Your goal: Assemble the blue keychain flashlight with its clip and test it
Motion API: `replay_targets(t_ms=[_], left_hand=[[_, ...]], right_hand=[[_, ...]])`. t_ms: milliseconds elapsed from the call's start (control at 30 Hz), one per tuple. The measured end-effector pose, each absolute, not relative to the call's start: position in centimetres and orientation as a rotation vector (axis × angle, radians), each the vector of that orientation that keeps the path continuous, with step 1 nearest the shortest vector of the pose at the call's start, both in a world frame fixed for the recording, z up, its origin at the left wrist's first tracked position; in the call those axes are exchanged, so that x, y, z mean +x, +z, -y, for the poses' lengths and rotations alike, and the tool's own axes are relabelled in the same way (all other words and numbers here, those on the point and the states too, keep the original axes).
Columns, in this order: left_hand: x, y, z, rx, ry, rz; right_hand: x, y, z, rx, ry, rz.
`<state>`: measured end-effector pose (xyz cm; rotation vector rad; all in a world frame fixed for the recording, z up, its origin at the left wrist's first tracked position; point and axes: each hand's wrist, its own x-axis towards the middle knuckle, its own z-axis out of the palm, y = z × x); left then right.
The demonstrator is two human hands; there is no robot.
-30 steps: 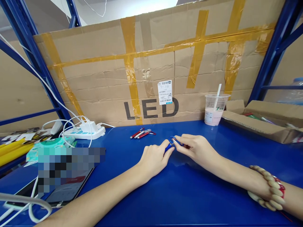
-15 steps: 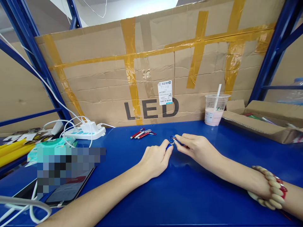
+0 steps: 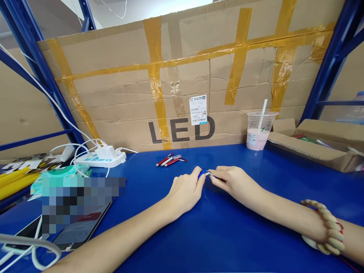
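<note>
My left hand [image 3: 185,190] and my right hand [image 3: 232,182] meet at the middle of the blue shelf [image 3: 216,235], fingertips pinched together on a small blue keychain flashlight [image 3: 202,173] with a metal clip. The left fingers hold its blue body, the right fingers pinch the clip end. Most of the piece is hidden by the fingers. A beaded bracelet [image 3: 324,227] sits on my right forearm. Several small red keychain flashlights [image 3: 170,160] lie just behind the hands.
A taped cardboard sheet marked LED [image 3: 182,87] stands at the back. A plastic cup with pink drink and straw [image 3: 258,131] and an open carton [image 3: 318,146] are on the right. A white power strip [image 3: 101,157], cables and a tablet [image 3: 76,231] lie left.
The blue clip ring that showed between the fingers is now mostly covered, and both hands have closed in slightly on the piece. The view shifted a little.
</note>
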<state>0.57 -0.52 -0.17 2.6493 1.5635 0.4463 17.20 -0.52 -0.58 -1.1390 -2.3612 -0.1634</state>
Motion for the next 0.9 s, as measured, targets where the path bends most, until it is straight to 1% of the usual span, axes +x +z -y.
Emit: replay_targets(t_ms=[100, 267, 467, 600, 900], left_hand=[[0.5, -0.3, 0.3, 2.589, 0.493, -1.560], [0.1, -0.5, -0.3, 2.307, 0.729, -1.480], [0.1, -0.4, -0.4, 2.175, 0.907, -1.009], [0.2, -0.4, -0.5, 2.064, 0.983, -0.843], [-0.1, -0.3, -0.2, 2.092, 1.010, -0.907]], right_hand=[[17.5, -0.5, 0.2, -1.202, -0.183, 2.388], [17.9, -0.6, -0.4, -1.321, -0.300, 2.292], [17.9, -0.3, 0.3, -1.097, -0.220, 2.373], [17.6, -0.2, 0.7, -1.080, -0.167, 2.385], [17.7, -0.7, 0.0, -1.029, 0.008, 2.396]])
